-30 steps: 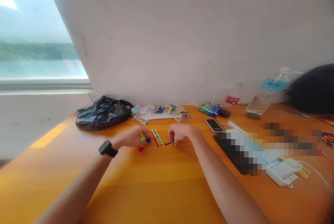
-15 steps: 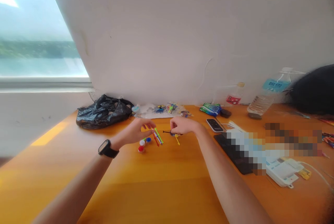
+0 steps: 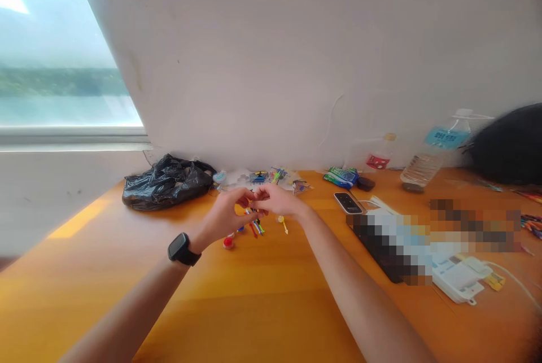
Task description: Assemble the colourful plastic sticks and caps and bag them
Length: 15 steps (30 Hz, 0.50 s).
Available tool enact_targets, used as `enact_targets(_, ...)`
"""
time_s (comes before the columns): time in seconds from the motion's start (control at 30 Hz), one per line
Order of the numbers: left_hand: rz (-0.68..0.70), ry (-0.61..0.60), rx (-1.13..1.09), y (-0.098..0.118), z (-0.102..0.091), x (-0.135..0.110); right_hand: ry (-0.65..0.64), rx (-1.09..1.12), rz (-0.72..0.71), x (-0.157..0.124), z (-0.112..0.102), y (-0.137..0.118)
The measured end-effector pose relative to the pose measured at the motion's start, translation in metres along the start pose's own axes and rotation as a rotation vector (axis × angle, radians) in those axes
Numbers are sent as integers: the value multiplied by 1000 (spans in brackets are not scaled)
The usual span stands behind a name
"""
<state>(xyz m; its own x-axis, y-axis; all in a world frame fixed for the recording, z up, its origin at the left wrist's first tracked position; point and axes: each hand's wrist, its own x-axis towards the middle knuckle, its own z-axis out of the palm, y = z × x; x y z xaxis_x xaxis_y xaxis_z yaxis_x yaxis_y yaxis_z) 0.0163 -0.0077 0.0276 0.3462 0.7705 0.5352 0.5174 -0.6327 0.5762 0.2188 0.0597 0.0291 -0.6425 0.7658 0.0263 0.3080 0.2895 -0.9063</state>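
Note:
Over the middle of the table, my left hand (image 3: 226,211) and my right hand (image 3: 277,201) meet at the fingertips. Both are closed in a pinch; whatever small piece lies between the fingers is mostly hidden. Thin red, blue and green plastic sticks (image 3: 255,229) lie just below the fingers. A small yellow arrow-shaped piece (image 3: 285,227) rests under my right hand. Beneath my left wrist stands a small round pot with a red top (image 3: 228,242), and other small round pieces are partly covered by the hand.
Behind the hands lie clear plastic packets (image 3: 277,175) of colourful parts. A black plastic bag (image 3: 169,182) is at the left. On the right are a green-blue packet (image 3: 341,177), a white device (image 3: 348,203), two bottles, a black tablet-like slab and a white power strip (image 3: 457,278).
My right hand has moved left, and the thin dark piece under it no longer shows on the table. My left hand has moved slightly right and closed, meeting the right fingertips.

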Motion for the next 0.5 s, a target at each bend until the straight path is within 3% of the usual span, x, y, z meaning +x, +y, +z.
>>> enact_targets(0.3,20,44,56,4,-13,6,100,439,98,2,13,-2)
enact_targets(0.5,-33,-61,-57,3,-20,4,-49,539,55,8,20,10)
